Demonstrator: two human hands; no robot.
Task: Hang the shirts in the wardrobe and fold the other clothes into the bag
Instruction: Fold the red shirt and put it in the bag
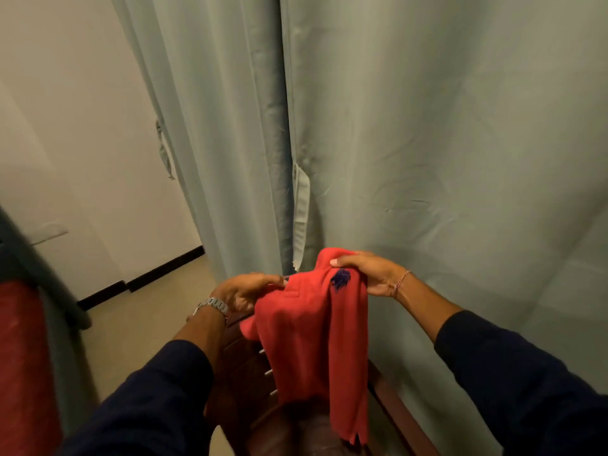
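A red polo shirt [312, 337] with a dark blue emblem on the chest hangs from both my hands in the lower middle of the head view. My left hand [245, 291], with a metal watch on the wrist, pinches the shirt's left shoulder edge. My right hand [368, 273], with a thin bracelet on the wrist, grips the shirt at the collar and right shoulder, thumb on top of the cloth. The shirt's body drapes down over dark brown wooden furniture [250, 390]. No wardrobe, hanger or bag is in view.
Pale grey-green curtains [411, 126] fill the view ahead and to the right. A white wall [65, 126] with a black skirting stands on the left above a beige floor [144, 324]. A red and grey object [23, 357] sits at the left edge.
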